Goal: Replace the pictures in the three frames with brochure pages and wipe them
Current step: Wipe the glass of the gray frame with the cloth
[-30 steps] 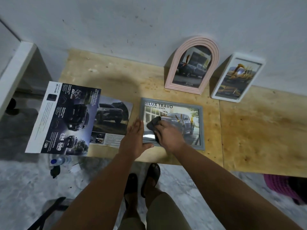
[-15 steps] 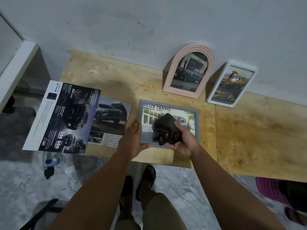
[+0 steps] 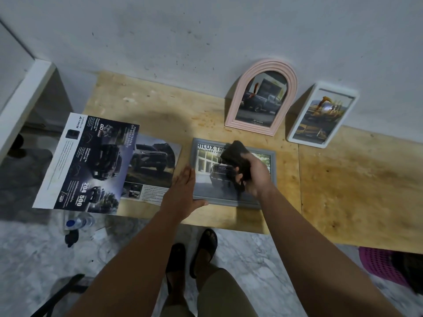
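A grey frame (image 3: 263, 202) with a Hilux truck page lies flat on the wooden table (image 3: 343, 191). My left hand (image 3: 183, 193) rests flat against the frame's left edge, thumb along its front rim. My right hand (image 3: 254, 175) is raised over the frame, holding a bunched dark cloth (image 3: 235, 160). Against the wall lean a pink arched frame (image 3: 238, 99) with a pickup picture and a white frame (image 3: 295, 133) with a yellow machine picture. An open car brochure (image 3: 91, 161) lies at the table's left, overhanging the edge.
A water bottle (image 3: 77, 221) and a small dark object (image 3: 71, 239) lie on the marble floor below the brochure. A pink basket (image 3: 380, 264) sits at the lower right. A white ledge (image 3: 25, 99) stands at left. My sandalled feet (image 3: 203, 248) are near the table edge.
My right hand has lifted the cloth off the grey frame's glass and turned palm-up, bunching the cloth. My left hand stays at the frame's left edge.
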Action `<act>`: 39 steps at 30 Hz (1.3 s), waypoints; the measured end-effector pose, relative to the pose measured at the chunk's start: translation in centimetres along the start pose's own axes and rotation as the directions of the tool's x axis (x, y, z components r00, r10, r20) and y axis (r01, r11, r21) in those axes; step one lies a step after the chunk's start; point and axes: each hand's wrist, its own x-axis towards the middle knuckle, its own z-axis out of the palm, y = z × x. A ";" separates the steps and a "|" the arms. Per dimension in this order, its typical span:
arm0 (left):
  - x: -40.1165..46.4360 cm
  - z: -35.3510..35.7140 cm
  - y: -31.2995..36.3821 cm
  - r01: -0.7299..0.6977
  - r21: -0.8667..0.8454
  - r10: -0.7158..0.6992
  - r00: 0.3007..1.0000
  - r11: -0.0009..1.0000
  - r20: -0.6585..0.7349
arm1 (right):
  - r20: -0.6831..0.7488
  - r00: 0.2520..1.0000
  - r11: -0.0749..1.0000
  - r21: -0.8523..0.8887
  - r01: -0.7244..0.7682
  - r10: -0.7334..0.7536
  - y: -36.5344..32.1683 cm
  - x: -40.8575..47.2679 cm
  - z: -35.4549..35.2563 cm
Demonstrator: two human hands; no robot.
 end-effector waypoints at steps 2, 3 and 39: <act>0.0 0.1 0.0 0.008 0.000 -0.008 1.000 1.000 -0.009 | -0.003 0.935 0.815 -0.491 0.308 -0.356 -0.7 1.2 1.3; 0.0 0.1 0.0 0.009 0.000 -0.009 1.000 1.000 -0.014 | 0.081 0.863 0.599 -0.687 0.411 -0.499 -0.7 1.8 1.9; 0.4 0.2 0.2 0.034 -0.021 -0.035 0.999 0.999 -0.028 | 0.499 0.775 -0.342 -0.858 0.382 -0.387 3.5 5.0 0.9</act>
